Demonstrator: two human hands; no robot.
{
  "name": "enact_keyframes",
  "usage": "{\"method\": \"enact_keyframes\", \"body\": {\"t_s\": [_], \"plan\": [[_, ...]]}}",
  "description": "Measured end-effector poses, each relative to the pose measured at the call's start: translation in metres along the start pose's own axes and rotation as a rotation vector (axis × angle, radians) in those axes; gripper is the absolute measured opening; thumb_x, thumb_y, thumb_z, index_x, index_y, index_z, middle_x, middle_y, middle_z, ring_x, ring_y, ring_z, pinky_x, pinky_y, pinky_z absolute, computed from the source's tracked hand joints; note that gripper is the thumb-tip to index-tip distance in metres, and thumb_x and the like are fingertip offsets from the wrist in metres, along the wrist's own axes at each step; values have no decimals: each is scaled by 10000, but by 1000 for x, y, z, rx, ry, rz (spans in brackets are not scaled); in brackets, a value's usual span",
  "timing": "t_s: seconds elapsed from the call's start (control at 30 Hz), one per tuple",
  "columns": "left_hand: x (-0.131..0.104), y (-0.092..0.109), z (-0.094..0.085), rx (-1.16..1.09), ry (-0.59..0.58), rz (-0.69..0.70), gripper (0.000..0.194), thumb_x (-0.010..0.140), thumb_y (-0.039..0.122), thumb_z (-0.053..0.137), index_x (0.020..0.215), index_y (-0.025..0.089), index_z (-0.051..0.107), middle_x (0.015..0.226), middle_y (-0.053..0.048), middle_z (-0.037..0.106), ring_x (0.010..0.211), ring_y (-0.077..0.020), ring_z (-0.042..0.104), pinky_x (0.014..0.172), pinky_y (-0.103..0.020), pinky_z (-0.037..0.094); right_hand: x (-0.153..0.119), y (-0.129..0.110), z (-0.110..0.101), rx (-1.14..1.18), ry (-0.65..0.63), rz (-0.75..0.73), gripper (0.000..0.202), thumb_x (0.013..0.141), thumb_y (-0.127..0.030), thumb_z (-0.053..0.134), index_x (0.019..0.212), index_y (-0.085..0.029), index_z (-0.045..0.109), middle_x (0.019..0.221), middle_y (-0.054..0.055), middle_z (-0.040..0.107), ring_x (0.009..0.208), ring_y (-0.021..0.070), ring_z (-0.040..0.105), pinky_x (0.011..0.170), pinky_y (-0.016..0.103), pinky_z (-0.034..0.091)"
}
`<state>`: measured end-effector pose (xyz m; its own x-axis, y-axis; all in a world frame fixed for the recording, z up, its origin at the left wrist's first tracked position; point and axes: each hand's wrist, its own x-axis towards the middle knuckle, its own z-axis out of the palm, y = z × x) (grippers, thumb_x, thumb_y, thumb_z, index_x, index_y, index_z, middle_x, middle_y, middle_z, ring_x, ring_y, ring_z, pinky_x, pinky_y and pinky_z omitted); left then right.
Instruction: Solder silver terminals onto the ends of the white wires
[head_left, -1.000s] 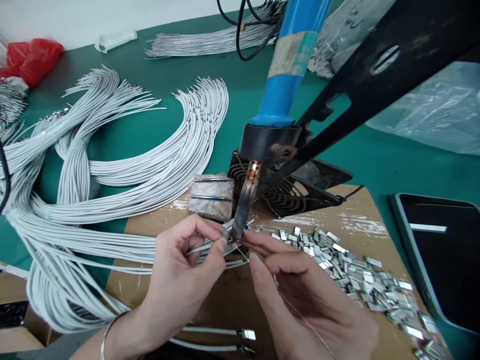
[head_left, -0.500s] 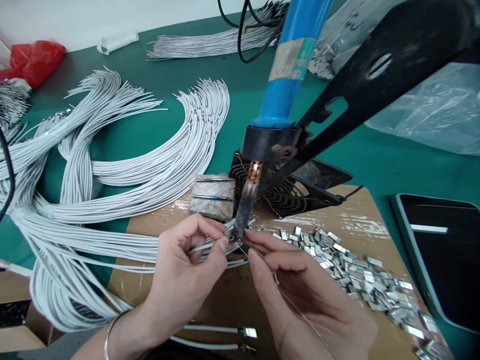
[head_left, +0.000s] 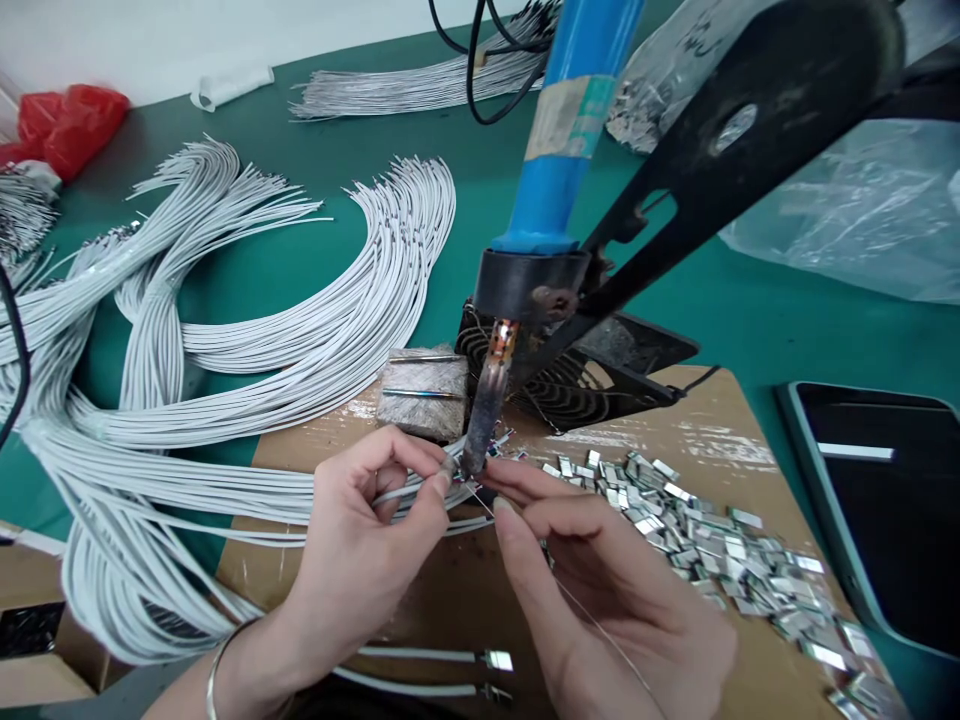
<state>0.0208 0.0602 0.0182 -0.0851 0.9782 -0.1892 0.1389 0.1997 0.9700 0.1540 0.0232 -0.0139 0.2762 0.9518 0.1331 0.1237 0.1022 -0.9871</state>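
Observation:
My left hand [head_left: 382,530] pinches the end of a white cable [head_left: 405,492] between thumb and forefinger, right beside the tip of a soldering iron [head_left: 484,425]. The iron has a blue handle and hangs tip down in a black metal bracket [head_left: 705,180]. Between the thumb and fingers of my right hand [head_left: 607,580] runs a thin solder wire [head_left: 592,622], its end at the iron's tip. The fingers of this hand also reach close to the tip. Whatever small part lies at the joint is mostly hidden by fingers and iron.
Small metal connectors [head_left: 720,550] lie heaped on the brown board [head_left: 300,570]. Bundles of white cables [head_left: 300,370] fill the left. Behind the iron stand a black fan [head_left: 585,380] and a wire-wrapped block [head_left: 424,392]. A phone [head_left: 877,500] lies right; two finished-looking cable ends [head_left: 495,660] lie in front.
The view has shifted slightly, so the iron and bracket appear a little further left. Both hands keep their grips at the iron's tip, with hardly any visible movement.

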Motion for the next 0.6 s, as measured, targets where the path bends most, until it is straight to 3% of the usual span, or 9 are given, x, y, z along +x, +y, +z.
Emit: {"method": "enact_keyframes", "body": {"t_s": [0.27,0.5,0.6], "plan": [[1,-2,1,2,-7,-15,131,816,172,716,739,85,654,864,-110,741,608,-72,565,529,-127,412,0,3,0,-8,16,-14,169,942,-127,729,820,-210,647,1127,-22,794,964,89,786,863,110,600],[-3,-4,1,-10,0,-21,145,822,193,728,743,102,648,864,-99,735,579,-62,518,504,-139,363,-3,-2,4,17,93,31,177,944,-163,744,798,-209,656,1106,-32,796,938,61,777,872,72,576],[-4,-4,0,-1,-2,-32,141,830,201,733,750,114,655,886,-98,736,578,-66,505,496,-159,344,-3,-1,2,-1,53,14,167,942,-150,743,814,-216,660,1115,-36,796,959,74,782,875,91,590]]}}
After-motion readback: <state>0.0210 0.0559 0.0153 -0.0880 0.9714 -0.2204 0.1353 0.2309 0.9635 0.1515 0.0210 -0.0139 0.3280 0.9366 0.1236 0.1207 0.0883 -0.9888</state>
